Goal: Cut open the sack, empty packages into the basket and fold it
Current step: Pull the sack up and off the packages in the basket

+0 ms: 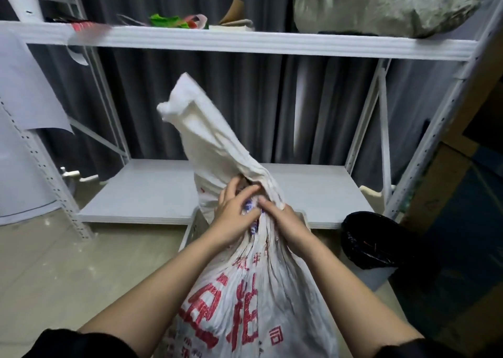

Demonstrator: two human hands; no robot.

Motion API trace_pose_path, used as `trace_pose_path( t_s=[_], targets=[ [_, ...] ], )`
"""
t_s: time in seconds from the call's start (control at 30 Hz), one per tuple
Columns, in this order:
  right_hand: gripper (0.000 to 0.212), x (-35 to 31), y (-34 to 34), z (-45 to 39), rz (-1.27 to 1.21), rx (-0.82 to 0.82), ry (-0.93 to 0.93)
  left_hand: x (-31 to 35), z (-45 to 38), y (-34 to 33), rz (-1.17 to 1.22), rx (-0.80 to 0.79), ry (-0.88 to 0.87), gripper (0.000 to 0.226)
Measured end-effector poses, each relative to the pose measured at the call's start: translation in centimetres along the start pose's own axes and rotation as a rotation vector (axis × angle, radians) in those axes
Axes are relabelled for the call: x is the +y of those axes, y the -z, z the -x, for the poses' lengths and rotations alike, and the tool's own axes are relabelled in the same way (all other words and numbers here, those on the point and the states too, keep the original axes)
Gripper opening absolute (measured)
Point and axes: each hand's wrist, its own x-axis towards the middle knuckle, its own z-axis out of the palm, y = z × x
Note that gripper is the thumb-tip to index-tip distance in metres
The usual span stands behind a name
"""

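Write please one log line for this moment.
stage: sack tied, uncut | left hand: at neck tie | right hand: gripping neck | basket: behind sack

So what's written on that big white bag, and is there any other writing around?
sack, large red print: "拍" reads clearly; the big character left of it is creased and cut off, unreadable.
sack, small red print at lower right: "司".
Small red row under the hands: too crumpled to read.
Items on the upper shelf: no readable text.

Matt woven-plastic sack (245, 289), creased
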Motion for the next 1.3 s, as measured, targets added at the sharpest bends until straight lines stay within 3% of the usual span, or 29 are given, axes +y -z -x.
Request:
trace_pose_path(
  t_s=[0.13, 0.23, 0.27, 0.3, 0.33, 0.4, 0.43, 0.5, 0.6, 0.67, 0.73, 0.8, 0.9, 1.0, 1.17, 1.23, 1.3],
  targets=[
    [0.044, 0.6, 0.7, -0.3, -0.478, 0.121, -0.3, 0.0, 0.2, -0.1, 0.026, 0.008, -0.086, 0.059],
    [0.056, 1.7, 1.8, 0.0, -0.636, 0.2, -0.41, -0.7, 1.7, -1.1, 0.079, 0.272, 0.079, 0.038],
    [0.057, 2.2, 2.4, 0.0, -0.684, 0.218, -0.409, -1.1, 2.1, -1.0, 0.068, 0.286, 0.186, 0.032],
    [0.056, 2.5, 2.8, 0.2, -0.712, 0.235, -0.405, -1.6, 2.2, -0.8, 0.12, 0.192, 0.296, 0.037],
    [0.055, 2.8, 3.1, 0.3, -0.737, 0.242, -0.385, -2.5, 2.4, -0.8, 0.242, -0.014, 0.373, 0.053],
    [0.057, 3.2, 3.2, 0.6, -0.742, 0.252, -0.369, -3.9, 2.9, -0.5, 0.427, -0.44, 0.394, 0.074],
    [0.062, 3.2, 3.1, 0.9, -0.72, 0.238, -0.387, -4.5, 3.1, -0.4, 0.471, -0.534, 0.382, 0.072],
    [0.068, 2.9, 2.9, 1.1, -0.636, 0.185, -0.432, -4.9, 3.3, -0.2, 0.523, -0.566, 0.411, 0.064],
    [0.049, 1.9, 3.2, 0.6, -0.427, 0.225, -0.458, -3.8, 3.7, -0.3, 0.48, -0.547, 0.422, 0.036],
    [0.041, 1.5, 3.6, 0.1, -0.263, 0.287, -0.413, -3.7, 3.6, -0.2, 0.483, -0.454, 0.41, 0.026],
    [0.032, 1.0, 4.3, 0.0, -0.098, 0.381, -0.321, -4.1, 3.2, 0.5, 0.376, -0.244, 0.402, 0.029],
    [0.037, 0.6, 5.8, -0.4, 0.102, 0.482, -0.245, -5.3, 2.3, 1.7, 0.24, 0.056, 0.418, 0.033],
    [0.048, 0.4, 8.7, -1.3, 0.316, 0.583, -0.221, -7.6, 0.9, 4.1, 0.181, 0.243, 0.55, 0.04],
    [0.053, 0.1, 10.8, -1.5, 0.553, 0.48, -0.392, -9.9, -0.2, 5.5, 0.026, 0.203, 0.66, 0.049],
    [0.043, -0.3, 10.9, -1.1, 1.067, 0.139, -0.678, -11.2, -0.7, 5.6, -0.352, 0.017, 0.662, 0.039],
    [0.041, 0.7, 11.3, -1.5, 1.157, 0.117, -0.694, -12.0, -0.6, 5.7, -0.41, -0.006, 0.662, 0.035],
    [0.051, 1.7, 11.7, -2.2, 1.111, 0.221, -0.658, -12.7, -0.7, 5.4, -0.446, -0.058, 0.667, 0.034]
  ],
)
